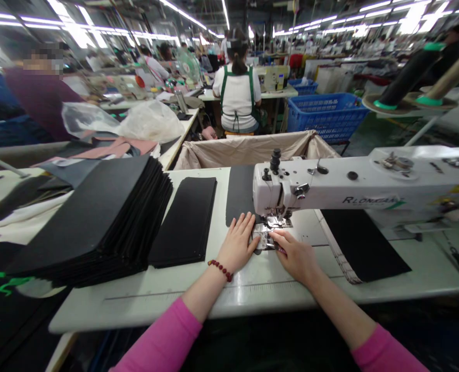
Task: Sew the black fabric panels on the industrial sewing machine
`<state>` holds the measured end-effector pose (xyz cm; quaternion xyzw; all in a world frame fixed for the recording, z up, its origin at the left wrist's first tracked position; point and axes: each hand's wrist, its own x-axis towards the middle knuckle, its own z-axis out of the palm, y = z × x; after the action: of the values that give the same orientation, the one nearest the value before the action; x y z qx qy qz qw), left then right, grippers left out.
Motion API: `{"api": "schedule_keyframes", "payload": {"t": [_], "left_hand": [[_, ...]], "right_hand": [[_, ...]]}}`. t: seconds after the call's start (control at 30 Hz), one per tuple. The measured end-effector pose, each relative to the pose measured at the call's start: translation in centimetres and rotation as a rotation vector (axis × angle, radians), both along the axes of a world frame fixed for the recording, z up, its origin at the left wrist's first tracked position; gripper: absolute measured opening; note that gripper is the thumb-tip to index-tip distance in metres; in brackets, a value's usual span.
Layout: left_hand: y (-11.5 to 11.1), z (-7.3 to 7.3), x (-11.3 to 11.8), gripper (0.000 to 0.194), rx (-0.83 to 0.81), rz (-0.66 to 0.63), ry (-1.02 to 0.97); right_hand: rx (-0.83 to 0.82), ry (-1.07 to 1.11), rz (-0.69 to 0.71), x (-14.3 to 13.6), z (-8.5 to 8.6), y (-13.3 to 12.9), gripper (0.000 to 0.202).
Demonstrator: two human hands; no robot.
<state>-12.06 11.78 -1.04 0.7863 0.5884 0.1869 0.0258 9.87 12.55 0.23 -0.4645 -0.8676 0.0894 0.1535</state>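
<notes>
A white sewing machine (pixel 315 181) stands over the pale table, its needle area and metal plate (pixel 262 240) directly in front of me. My left hand (pixel 237 245) lies flat, palm down with fingers stretched, its fingertips on the near edge of a dark grey panel (pixel 239 194). That panel reaches behind the machine head. Close to the presser foot, my right hand (pixel 295 256) is closed with thumb and forefinger together; a small dark item shows under the fingers, too hidden to name. Right of it lies a stack of black panels (pixel 363 245) with pale edges.
A tall stack of dark panels (pixel 86 206) and a lower stack of black panels (pixel 186 219) occupy the table's left. Behind the table is a beige cloth-lined bin (pixel 248 150). A blue basket (pixel 326 116) and a seated co-worker (pixel 237 93) are farther back. Thread cones (pixel 411 77) stand upper right.
</notes>
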Motion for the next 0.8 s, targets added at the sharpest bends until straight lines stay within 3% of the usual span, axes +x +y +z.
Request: {"api": "schedule_keyframes", "payload": {"t": [0.1, 0.23, 0.33, 0.47, 0.57, 0.63, 0.73, 0.8], "left_hand": [[0.2, 0.2, 0.1, 0.061, 0.006, 0.005, 0.002], [-1.2, 2.1, 0.3, 0.055, 0.012, 0.011, 0.018], [-4.7, 3.5, 0.8, 0.058, -0.011, -0.014, 0.024], [-11.0, 3.4, 1.5, 0.090, -0.093, -0.111, 0.115], [-15.1, 3.7, 0.6, 0.075, -0.201, -0.177, 0.204], [-17.2, 5.0, -0.9, 0.070, -0.301, -0.312, 0.205], [-19.2, 8.6, -4.0, 0.060, -0.377, -0.552, 0.140], [-19.9, 11.4, -6.2, 0.055, -0.306, -0.569, 0.115]], "right_hand": [[0.001, 0.011, -0.006, 0.0, 0.3, -0.1, 0.048], [-0.001, 0.030, -0.009, 0.0, 0.7, -0.3, 0.046], [0.007, 0.030, -0.009, 0.2, 0.8, -0.4, 0.045], [0.008, 0.038, -0.012, 0.4, 1.0, -0.4, 0.043], [-0.016, 0.070, 0.052, 0.5, 1.5, -0.6, 0.044], [-0.048, 0.078, 0.131, 0.6, 2.0, -1.1, 0.046], [-0.107, 0.041, 0.248, 0.8, 2.6, -2.7, 0.051], [-0.145, 0.011, 0.283, 1.2, 2.7, -4.4, 0.052]]}}
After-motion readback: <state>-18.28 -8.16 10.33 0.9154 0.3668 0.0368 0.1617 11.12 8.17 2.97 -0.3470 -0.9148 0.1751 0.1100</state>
